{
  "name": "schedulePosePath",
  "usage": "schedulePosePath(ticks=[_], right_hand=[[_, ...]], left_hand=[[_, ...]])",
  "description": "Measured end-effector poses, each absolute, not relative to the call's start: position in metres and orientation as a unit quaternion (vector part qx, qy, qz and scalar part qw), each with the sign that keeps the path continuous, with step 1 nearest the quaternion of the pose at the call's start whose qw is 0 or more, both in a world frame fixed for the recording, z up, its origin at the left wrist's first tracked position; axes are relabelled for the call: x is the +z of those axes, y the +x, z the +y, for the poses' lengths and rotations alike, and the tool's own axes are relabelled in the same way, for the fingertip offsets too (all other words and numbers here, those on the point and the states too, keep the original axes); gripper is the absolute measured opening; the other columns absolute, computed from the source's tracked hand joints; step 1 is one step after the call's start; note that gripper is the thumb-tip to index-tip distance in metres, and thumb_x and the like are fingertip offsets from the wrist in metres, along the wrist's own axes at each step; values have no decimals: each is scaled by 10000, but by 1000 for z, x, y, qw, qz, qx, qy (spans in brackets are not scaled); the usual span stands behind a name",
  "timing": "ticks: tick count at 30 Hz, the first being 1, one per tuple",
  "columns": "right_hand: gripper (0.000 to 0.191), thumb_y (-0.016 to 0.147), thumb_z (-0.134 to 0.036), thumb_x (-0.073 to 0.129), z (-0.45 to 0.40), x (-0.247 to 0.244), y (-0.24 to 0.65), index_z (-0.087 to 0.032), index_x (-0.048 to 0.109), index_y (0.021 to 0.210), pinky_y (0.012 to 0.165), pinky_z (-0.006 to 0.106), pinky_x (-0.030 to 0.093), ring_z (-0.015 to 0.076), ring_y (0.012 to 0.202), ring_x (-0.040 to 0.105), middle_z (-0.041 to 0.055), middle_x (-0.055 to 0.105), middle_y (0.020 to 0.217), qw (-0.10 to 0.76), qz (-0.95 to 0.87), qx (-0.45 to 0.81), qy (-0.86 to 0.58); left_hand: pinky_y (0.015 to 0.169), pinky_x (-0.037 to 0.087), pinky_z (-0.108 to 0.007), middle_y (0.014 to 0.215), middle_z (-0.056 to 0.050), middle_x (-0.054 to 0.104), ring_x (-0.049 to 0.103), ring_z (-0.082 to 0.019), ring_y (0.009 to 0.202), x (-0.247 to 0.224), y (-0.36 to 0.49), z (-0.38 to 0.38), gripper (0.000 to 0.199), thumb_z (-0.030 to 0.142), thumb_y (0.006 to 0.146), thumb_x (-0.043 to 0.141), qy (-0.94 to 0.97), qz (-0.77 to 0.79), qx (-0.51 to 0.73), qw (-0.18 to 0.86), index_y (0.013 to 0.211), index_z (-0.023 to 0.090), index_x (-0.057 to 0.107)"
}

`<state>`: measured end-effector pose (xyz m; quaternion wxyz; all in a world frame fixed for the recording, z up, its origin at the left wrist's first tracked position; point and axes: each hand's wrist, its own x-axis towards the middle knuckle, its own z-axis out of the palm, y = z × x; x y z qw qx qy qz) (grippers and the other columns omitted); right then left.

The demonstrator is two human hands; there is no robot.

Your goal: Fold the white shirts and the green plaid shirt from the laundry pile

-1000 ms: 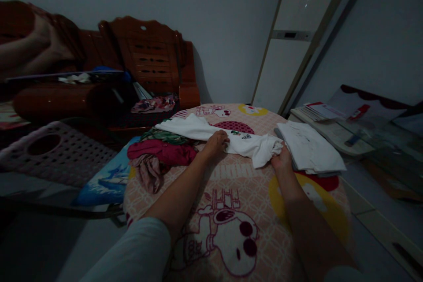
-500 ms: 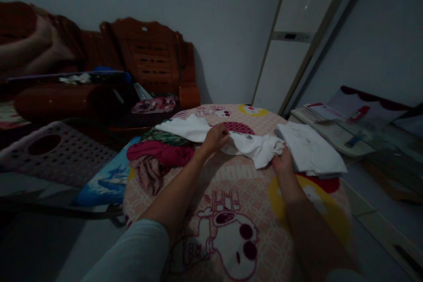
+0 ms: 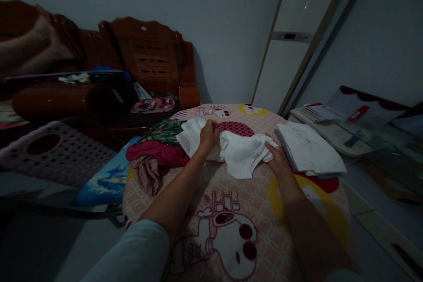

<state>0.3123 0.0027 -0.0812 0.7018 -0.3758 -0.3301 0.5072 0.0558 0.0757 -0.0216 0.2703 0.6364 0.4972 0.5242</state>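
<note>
A white garment (image 3: 243, 152) lies bunched across the middle of a round table with a pink patterned cloth (image 3: 198, 187). My left hand (image 3: 209, 135) pinches it left of its middle. At its right end, my right hand (image 3: 276, 157) holds the gathered fabric between thumb and fingers. Folded white clothes (image 3: 310, 147) are stacked just right of my right hand. Left of the white garment lie a crimson garment (image 3: 158, 153), a green patterned one (image 3: 163, 131) and a dusty pink one (image 3: 147, 174).
A wooden sofa (image 3: 145, 57) stands behind on the left, with a person's bare feet (image 3: 49, 39) at its far end. A woven chair (image 3: 62, 154) and a blue cushion (image 3: 107, 180) adjoin the table's left side. Papers (image 3: 322, 112) lie on a side table at right.
The white garment has been drawn together; its left end has moved right, uncovering more green fabric, and its printed marks no longer show. My left hand has shifted slightly left, and so has my right.
</note>
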Motion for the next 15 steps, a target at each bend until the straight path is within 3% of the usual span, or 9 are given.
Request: schedulePosePath(ticks=[2,8,12,15], right_hand=[[597,631,-258,824,3,-84,313,-243,636,1197,942,411,558,227,1030,697,33,744,1049,701,-334,502,-380],[526,626,-255,812,8,-87,316,-235,666,1131,917,412,569,236,1002,706,43,753,1036,708,-320,500,-384],[473,623,-245,805,10,-88,316,-237,679,1079,917,415,569,235,990,711,33,760,1009,711,-307,501,-386],[425,644,-250,790,12,-90,318,-227,685,1055,931,428,562,242,1001,707,43,762,993,711,-311,499,-385]], left_hand=[[785,475,-266,877,-26,672,606,-149,808,-24,46,79,249,38,685,548,691,502,470,224,881,164,635],[727,470,-244,876,-18,707,622,-146,769,-12,32,82,324,110,664,617,839,360,304,272,974,158,701],[654,413,-243,715,-4,661,576,-146,680,-24,47,81,107,156,707,597,842,424,270,194,767,154,685],[651,392,-263,645,-19,617,562,-167,671,-34,57,79,119,152,739,552,828,471,262,152,641,164,618]])
